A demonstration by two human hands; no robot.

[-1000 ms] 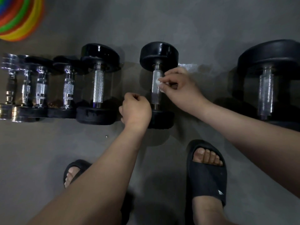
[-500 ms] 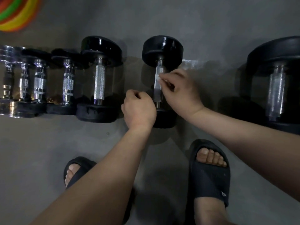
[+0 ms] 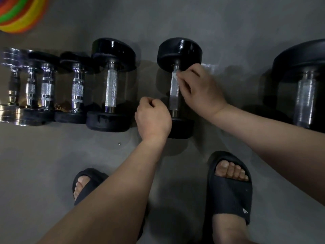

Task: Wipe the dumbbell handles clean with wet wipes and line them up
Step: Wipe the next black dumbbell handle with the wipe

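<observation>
Right hand has slid the wipe up the handle toward the far weight and pinches it against the bar. Left hand is a fist just beside the dumbbell, covering part of its near end; I see the hands apart. It lies on the floor between a row of dumbbells on the left and a big dumbbell on the right. Slippers sit below, coloured rings top left.

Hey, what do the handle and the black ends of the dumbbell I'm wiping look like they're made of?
The handle looks like bare steel: silvery, with a fine knurled grip that glints. The far head looks like black rubber or glossy-coated iron, smooth with soft highlights; I can't tell which. The near head looks duller, more like matte rubber.
</observation>
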